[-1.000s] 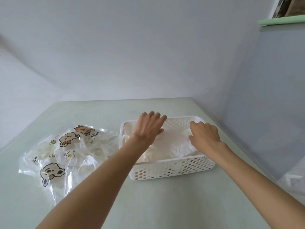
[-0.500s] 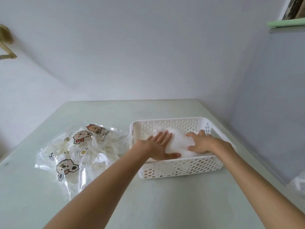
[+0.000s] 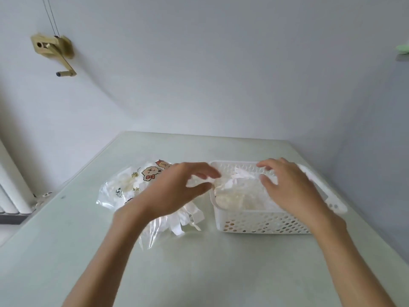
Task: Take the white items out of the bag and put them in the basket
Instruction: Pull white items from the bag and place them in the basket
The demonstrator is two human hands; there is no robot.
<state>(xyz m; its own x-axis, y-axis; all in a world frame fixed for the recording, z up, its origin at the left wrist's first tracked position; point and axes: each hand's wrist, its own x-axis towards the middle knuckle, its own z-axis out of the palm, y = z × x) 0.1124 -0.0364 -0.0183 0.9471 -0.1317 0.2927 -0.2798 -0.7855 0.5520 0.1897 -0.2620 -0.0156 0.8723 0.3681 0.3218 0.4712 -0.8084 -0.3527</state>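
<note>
Both hands [image 3: 174, 191] now lifted off basket [image 3: 261, 220] contents.

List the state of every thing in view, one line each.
Bag: lying flat on the table, white items inside and spilling out.
Basket: upright, holding white items.
Left hand: open, above the bag.
Right hand: open, over the basket.

Glossy clear plastic bag [image 3: 124, 191], perforated plastic basket [image 3: 261, 222]
</note>
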